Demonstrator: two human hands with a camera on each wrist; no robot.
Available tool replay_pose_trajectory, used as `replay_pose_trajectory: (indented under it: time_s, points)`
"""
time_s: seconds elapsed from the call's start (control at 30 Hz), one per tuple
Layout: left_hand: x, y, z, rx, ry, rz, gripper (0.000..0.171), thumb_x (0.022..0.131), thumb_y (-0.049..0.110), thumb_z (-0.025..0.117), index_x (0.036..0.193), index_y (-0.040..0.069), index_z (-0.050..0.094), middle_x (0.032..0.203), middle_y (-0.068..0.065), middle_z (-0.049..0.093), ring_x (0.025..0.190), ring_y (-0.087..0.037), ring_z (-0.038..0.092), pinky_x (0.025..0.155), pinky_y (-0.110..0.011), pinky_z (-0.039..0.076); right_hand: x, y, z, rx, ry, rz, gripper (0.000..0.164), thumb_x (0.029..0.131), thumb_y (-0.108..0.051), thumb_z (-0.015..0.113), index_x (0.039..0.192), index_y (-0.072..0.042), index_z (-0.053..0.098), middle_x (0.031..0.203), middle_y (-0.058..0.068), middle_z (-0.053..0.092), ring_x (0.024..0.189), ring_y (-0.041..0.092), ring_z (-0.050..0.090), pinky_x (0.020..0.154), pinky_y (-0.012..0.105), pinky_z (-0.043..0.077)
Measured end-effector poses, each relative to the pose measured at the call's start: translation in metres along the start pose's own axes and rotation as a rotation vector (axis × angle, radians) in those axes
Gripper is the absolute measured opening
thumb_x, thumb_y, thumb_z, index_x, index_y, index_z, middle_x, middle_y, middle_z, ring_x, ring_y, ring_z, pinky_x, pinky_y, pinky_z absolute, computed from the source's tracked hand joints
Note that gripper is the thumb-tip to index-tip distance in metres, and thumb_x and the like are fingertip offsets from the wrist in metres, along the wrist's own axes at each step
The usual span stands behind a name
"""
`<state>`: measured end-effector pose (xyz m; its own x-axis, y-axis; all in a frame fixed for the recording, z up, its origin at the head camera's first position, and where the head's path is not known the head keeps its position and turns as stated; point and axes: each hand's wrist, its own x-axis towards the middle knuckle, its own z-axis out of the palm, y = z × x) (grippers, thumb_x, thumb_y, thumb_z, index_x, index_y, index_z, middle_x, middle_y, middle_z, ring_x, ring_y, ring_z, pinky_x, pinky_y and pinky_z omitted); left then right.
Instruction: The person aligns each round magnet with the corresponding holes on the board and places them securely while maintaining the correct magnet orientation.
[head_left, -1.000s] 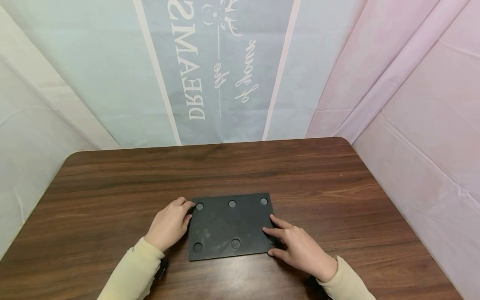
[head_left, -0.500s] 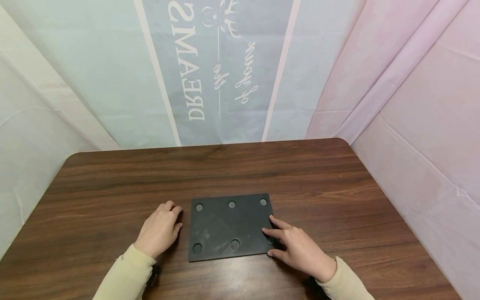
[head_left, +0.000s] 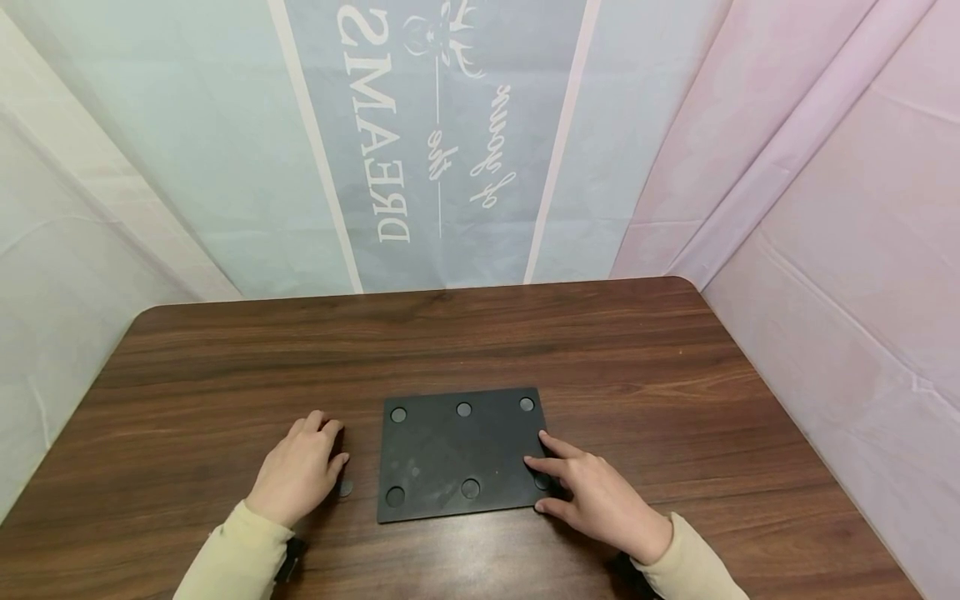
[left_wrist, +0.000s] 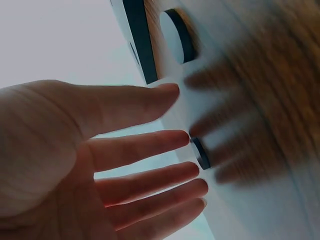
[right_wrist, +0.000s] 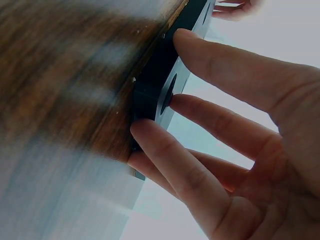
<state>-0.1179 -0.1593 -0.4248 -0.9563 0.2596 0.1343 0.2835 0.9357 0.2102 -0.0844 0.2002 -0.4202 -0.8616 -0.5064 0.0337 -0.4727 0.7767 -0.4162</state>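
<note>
A black rectangular board with several round recesses lies flat on the table. My right hand spans its near right corner: thumb on the near edge, one finger on the rounded insert at that corner, others against the right side. To the left of the board, my left hand hovers low with extended fingers and holds nothing. A small dark-sided disc with a pale top sits beyond its thumb. Another disc lies right at the left index fingertip; the hand hides it in the head view.
The brown wood-grain table has a back edge against a hanging cloth printed with lettering. A pale fabric wall closes off the right side, and another stands at the left.
My left hand has come away from the board's left edge and slid left and nearer. A small disc now shows beside its thumb. My right hand and the board stay put.
</note>
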Motion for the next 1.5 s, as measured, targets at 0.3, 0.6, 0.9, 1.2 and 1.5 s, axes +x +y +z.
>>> replay_pose_trajectory:
  time_s: [0.3,0.6,0.9,1.2,1.5]
  points:
    - [0.0004,-0.0033,-0.0001,-0.016,-0.007,0.000,0.034,0.077,0.009,0.078,0.106,-0.005,0.066,0.104,-0.021,0.061,0.096,-0.037,0.061,0.069,-0.047,0.054,0.0002,-0.0007,-0.0011,0.006,-0.007,0.002,0.048,0.079,-0.020,0.079,0.122,-0.005,0.066,0.137,0.028,0.050,0.100,0.029,0.068,0.078,0.041,0.056]
    - [0.0030,-0.0061,-0.0011,-0.049,0.027,0.009,0.023,0.073,-0.002,0.078,0.094,-0.001,0.067,0.086,-0.011,0.061,0.080,-0.029,0.063,0.058,-0.040,0.052,0.0011,-0.0015,-0.0029,0.021,-0.020,0.010,0.048,0.080,-0.020,0.078,0.123,-0.005,0.066,0.138,0.028,0.048,0.096,0.027,0.069,0.077,0.039,0.056]
    - [0.0041,-0.0050,-0.0030,-0.078,0.021,0.007,0.019,0.072,-0.006,0.076,0.084,0.003,0.064,0.079,-0.006,0.058,0.068,-0.024,0.062,0.053,-0.036,0.049,0.0012,-0.0009,-0.0032,0.026,-0.022,0.005,0.048,0.080,-0.020,0.078,0.124,-0.005,0.065,0.138,0.028,0.048,0.081,0.016,0.069,0.073,0.036,0.055]
    - [0.0026,-0.0053,-0.0040,-0.080,0.030,0.012,0.018,0.072,-0.006,0.076,0.083,0.003,0.065,0.079,-0.007,0.060,0.067,-0.025,0.063,0.055,-0.038,0.050,0.0015,-0.0020,-0.0036,0.024,-0.020,0.013,0.048,0.079,-0.020,0.078,0.124,-0.005,0.065,0.138,0.028,0.048,0.086,0.019,0.070,0.074,0.036,0.056]
    - [0.0018,-0.0057,-0.0039,-0.073,0.061,0.041,0.018,0.072,-0.008,0.075,0.083,0.003,0.066,0.078,-0.007,0.062,0.069,-0.026,0.064,0.059,-0.038,0.052,0.0020,-0.0025,-0.0040,0.025,-0.019,0.019,0.048,0.079,-0.020,0.078,0.123,-0.005,0.066,0.139,0.028,0.048,0.087,0.021,0.070,0.074,0.036,0.055]
